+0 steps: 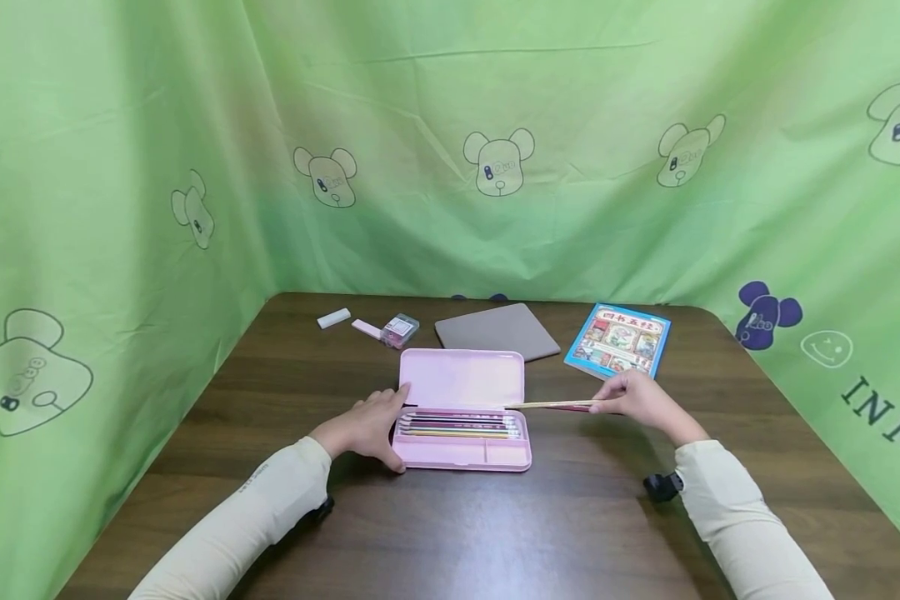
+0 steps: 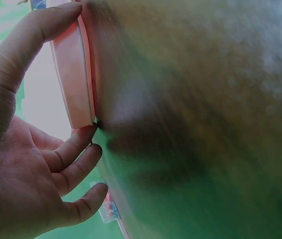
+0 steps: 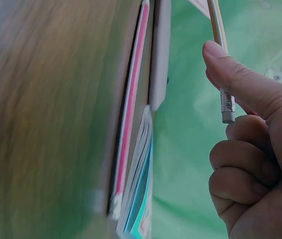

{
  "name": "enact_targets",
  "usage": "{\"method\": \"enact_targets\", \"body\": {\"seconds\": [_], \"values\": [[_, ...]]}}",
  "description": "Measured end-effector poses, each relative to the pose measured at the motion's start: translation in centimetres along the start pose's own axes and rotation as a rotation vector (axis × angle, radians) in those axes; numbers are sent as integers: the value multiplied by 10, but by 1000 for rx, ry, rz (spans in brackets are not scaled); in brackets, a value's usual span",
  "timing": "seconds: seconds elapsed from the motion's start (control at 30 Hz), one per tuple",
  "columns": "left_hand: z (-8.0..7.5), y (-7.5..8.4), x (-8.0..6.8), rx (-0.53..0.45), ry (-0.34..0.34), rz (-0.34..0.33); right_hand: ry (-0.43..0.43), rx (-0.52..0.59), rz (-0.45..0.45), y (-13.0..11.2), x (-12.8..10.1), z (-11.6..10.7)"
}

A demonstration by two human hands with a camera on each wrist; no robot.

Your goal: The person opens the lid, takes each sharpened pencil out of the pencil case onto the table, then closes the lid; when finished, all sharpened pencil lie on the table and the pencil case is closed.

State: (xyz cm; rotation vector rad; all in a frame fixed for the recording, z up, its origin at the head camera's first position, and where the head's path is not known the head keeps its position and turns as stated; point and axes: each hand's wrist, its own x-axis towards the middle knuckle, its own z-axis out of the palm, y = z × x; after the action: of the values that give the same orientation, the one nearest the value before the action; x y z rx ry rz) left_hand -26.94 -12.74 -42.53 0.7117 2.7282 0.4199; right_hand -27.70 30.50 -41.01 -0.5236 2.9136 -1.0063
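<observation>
A pink pencil case [image 1: 461, 379] lies with its lid folded back. Several pencils [image 1: 457, 422] sit side by side in its upper compartment. My left hand [image 1: 367, 427] holds the case by its left end, thumb at the front corner and fingers toward the hinge. Near the eraser end, my right hand [image 1: 633, 398] pinches a yellowish pencil [image 3: 228, 102] between thumb and index finger, other fingers curled in. This pencil's far tip overlaps the case's right edge in the head view. A pink pencil [image 3: 133, 94] lies on the table close by the right hand.
Behind the case lies a flat grey rectangular item [image 1: 495, 329]. A blue-edged book [image 1: 621, 337] is at the back right. Toward the back left are a white block [image 1: 333, 318], a pale pink strip [image 1: 367, 329] and a small clear box [image 1: 400, 331]. Green curtains surround the wooden table [image 1: 450, 533].
</observation>
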Motion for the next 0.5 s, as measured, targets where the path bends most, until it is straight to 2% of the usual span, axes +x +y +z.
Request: {"method": "enact_targets", "body": {"seconds": [0.27, 0.5], "values": [[-1, 1, 1, -10, -1, -1, -8, -42, 56, 24, -10, -5], [-1, 0, 1, -2, -5, -2, -21, -121, 126, 34, -10, -5]]}}
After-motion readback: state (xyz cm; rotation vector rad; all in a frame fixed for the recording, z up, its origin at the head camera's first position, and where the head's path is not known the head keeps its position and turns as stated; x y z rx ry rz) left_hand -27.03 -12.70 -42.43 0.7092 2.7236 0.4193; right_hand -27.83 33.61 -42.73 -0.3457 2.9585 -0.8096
